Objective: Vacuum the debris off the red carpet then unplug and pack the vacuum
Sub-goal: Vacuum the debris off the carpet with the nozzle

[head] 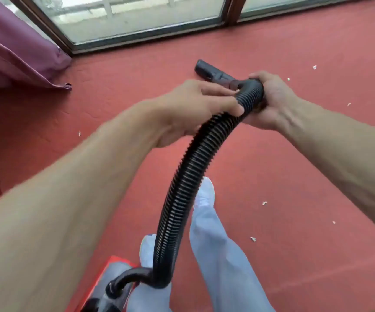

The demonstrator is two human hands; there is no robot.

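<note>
A black ribbed vacuum hose [188, 176] arcs up from the red and grey vacuum body [114, 287] at the bottom of the view. My right hand [270, 97] grips the hose's upper end, just behind the black nozzle [209, 72] that points toward the window. My left hand [195, 106] holds the hose just below, fingers curled round it. The red carpet [294, 154] carries small white debris bits [253, 239], mostly on the right side.
A glass sliding door with a dark frame [137, 39] runs along the far edge. A purple curtain [17, 52] hangs and pools at the left. My legs in light blue trousers [215, 244] and a white shoe stand below the hose.
</note>
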